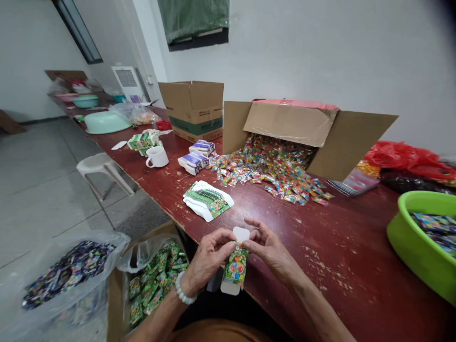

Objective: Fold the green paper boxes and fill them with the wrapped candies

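Note:
My left hand point(208, 259) and my right hand point(269, 247) both pinch a small green printed carton point(235, 268) near the front edge of the dark red table point(320, 256). The carton stands upright with its white top flap open between my fingertips. A white bead bracelet sits on my left wrist. A stack of flat green cartons point(208, 200) lies just beyond my hands. Farther back, a tipped cardboard box point(292, 128) spills a heap of small colourful wrapped candies point(274, 168) onto the table.
A lime green basin point(418, 237) with dark packets sits at the right. A white mug point(156, 156), purple-white boxes point(195, 159) and an upright cardboard box point(194, 111) stand behind. Below left, a carton of filled green boxes point(153, 280), a bag of dark packets point(64, 273), a white stool point(101, 168).

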Demonstrator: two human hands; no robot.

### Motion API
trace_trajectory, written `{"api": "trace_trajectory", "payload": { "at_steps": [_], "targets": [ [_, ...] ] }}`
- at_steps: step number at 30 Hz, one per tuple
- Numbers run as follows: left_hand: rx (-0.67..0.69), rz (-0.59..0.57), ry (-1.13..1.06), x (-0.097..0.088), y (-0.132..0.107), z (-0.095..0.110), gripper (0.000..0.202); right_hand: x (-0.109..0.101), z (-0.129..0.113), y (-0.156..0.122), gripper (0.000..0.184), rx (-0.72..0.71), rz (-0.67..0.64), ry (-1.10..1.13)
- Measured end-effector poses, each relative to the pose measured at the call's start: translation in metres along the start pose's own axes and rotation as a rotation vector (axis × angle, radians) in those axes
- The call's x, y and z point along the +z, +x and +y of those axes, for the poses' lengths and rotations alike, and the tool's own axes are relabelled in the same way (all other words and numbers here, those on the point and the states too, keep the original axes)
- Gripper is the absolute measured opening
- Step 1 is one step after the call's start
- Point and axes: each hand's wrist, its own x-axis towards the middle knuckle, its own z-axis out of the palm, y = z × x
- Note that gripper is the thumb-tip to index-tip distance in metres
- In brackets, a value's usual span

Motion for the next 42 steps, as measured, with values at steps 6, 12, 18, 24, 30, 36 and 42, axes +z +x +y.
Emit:
{"api": "trace_trajectory", "payload": {
  "at_steps": [6,12,18,24,30,36,42],
  "targets": [
    [-0.018,0.058,-0.204,0.000,-0.001,-0.001,0.033,0.001,-0.005,-0.003,0.023,-0.116,0.003,-0.236],
    [-0.325,-0.196,-0.474,0.012,-0.002,-0.007,0.052,0.005,-0.005,-0.006,0.019,-0.230,0.070,-0.300],
    [-0.369,-0.122,-0.488,0.020,0.001,-0.013,0.061,0.007,-0.007,-0.010,0.020,-0.294,0.026,-0.455],
    [-0.316,-0.068,-0.439,0.026,0.004,-0.011,0.066,0.013,-0.014,0.001,0.018,-0.096,0.025,-0.350],
    [-0.283,-0.079,-0.360,0.019,0.004,-0.016,0.067,0.017,-0.017,0.008,0.024,-0.023,0.070,-0.207],
    [-0.263,-0.059,-0.408,0.018,0.006,-0.016,0.067,0.015,-0.003,-0.002,0.024,-0.218,-0.078,-0.249],
    [-0.259,-0.014,-0.461,0.021,0.011,-0.020,0.064,0.002,0.010,0.011,0.022,-0.117,-0.157,-0.251]
  ]
}}
